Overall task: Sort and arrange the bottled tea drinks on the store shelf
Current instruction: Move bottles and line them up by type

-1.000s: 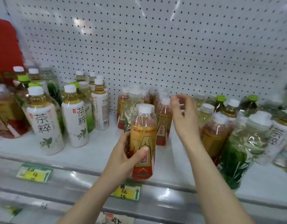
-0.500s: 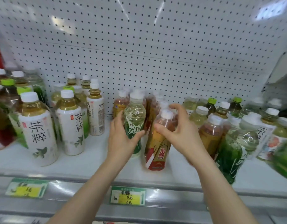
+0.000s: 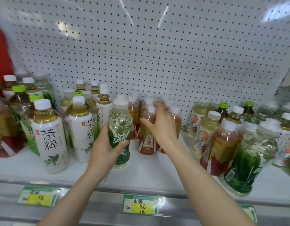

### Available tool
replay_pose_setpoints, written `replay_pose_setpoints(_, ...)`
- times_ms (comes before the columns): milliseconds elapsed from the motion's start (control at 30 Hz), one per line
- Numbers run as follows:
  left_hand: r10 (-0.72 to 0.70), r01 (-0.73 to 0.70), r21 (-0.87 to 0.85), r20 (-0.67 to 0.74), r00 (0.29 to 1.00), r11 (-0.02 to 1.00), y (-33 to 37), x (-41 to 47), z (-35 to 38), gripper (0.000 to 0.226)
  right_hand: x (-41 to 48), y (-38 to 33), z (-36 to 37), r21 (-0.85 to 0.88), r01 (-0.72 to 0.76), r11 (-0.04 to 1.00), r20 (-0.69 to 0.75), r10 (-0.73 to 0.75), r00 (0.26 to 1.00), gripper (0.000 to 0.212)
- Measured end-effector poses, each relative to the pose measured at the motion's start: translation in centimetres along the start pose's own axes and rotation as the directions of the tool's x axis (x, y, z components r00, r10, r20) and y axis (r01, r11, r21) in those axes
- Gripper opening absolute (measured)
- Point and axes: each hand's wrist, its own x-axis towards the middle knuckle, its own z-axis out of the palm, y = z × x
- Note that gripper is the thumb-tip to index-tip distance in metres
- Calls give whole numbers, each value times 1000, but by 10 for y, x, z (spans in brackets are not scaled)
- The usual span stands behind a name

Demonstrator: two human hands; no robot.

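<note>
The left hand is wrapped around the lower half of a clear bottle with a green leaf label, thumb across the front. The bottle is upright near the front of the shelf, between the white-labelled bottles and the red ones. I can't tell whether its base rests on the shelf or hangs just above it. The right hand is spread flat, fingers fairly straight, laid against the shoulder of the front red-labelled bottle and holding nothing.

The worry, to my eye, is that tight red cluster. A sideways shove from the flat hand could tip the front bottle and knock its neighbours over. The green bottle also sits close to the lip, so a careless nudge might send it off the edge.
</note>
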Motion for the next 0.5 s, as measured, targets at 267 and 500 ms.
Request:
replay_pose_setpoints(267, -8, 11, -58, 46, 999, 998, 3, -3, -4, 78, -7, -9, -8, -212, 55, 976, -7, -58, 998, 66)
replay_pose_setpoints(500, 53, -13, -173, 229, 972, 985, 31, -19, 36, 74, -76, 53, -73, -159, -131, 979, -534, 26, 845, 46)
